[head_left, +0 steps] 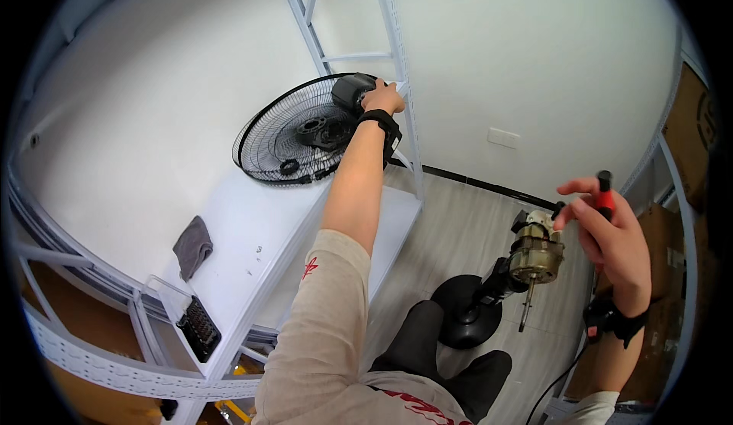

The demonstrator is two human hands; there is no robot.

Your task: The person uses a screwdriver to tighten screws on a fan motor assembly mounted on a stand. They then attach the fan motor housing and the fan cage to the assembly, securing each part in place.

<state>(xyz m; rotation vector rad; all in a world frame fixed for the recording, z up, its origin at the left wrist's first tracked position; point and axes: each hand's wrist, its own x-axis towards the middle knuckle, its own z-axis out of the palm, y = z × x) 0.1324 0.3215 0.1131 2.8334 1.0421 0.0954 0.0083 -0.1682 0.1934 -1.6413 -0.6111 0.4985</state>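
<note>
My left hand (384, 99) reaches to the far end of the white shelf, its fingers closed on a rounded black fan motor cover (350, 90). The cover is at the rim of a round black wire fan grille (263, 135), which has smaller black parts lying in it. On the right, my right hand (617, 238) holds a red and black screwdriver (605, 194), its fingers bent around the handle. Beside those fingertips is the bare fan motor (537, 253) with its metal shaft pointing down. The motor tops a black stand with a round base (463, 332) on the floor.
On the white shelf (252, 219) lie a grey cloth (194, 246), several tiny parts (259, 254) and a clear-lidded case of bits (197, 327). Grey metal rack posts (397, 35) rise at the far end. Cardboard boxes (663, 249) fill a rack at the right.
</note>
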